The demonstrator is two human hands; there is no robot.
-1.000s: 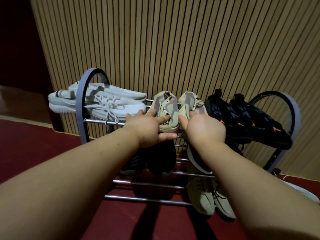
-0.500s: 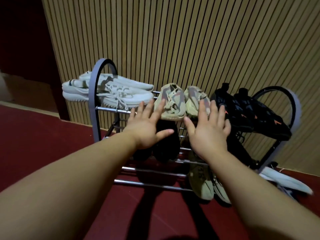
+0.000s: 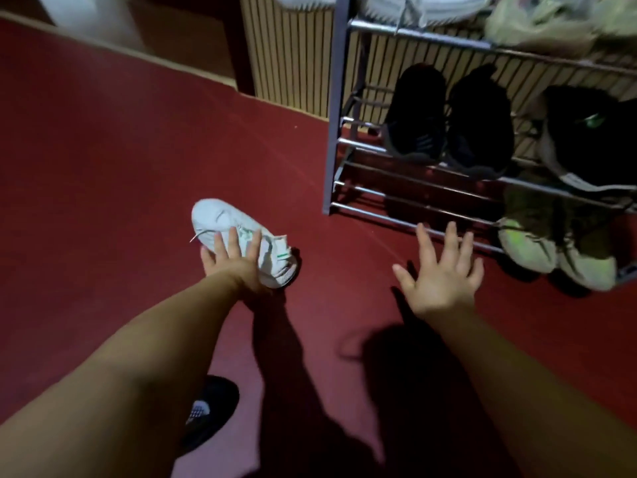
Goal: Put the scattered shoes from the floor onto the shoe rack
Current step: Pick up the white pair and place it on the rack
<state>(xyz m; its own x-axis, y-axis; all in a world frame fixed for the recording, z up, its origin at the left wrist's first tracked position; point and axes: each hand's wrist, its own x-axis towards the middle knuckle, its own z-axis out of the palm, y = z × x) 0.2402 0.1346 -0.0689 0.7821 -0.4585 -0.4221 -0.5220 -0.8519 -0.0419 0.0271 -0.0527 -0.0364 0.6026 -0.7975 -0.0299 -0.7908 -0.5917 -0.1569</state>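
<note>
My left hand [image 3: 232,262] is out over the white sneaker [image 3: 220,219] with its fingers [image 3: 234,240] straight and splayed across the laces, not yet curled round anything; I cannot tell whether they press on the upper or hover just above it; I read the spread as getting ready to span the shoe's width before closing. My right hand [image 3: 444,274] is well apart from the left, palm down and fingers fanned, holding nothing, above the red floor [image 3: 103,150] near the front bottom rail of the shoe rack [image 3: 332,132]; I judge it waits there to steady the sneaker or take its heel end. The sneaker lies on its sole on the floor, to the left of the rack and clear of it, so it is plainly one of the strays. A black shoe [image 3: 213,405] shows under my left forearm, half hidden; I cannot say whether it is a stray or on a foot. On the rack, a black pair [image 3: 448,122] sits toes forward on the middle rails, pale shoes [image 3: 424,6] fill the top, and an olive pair [image 3: 527,246] pokes out low at the right; bare rail on the lower left looks the likeliest spot for the sneaker.
</note>
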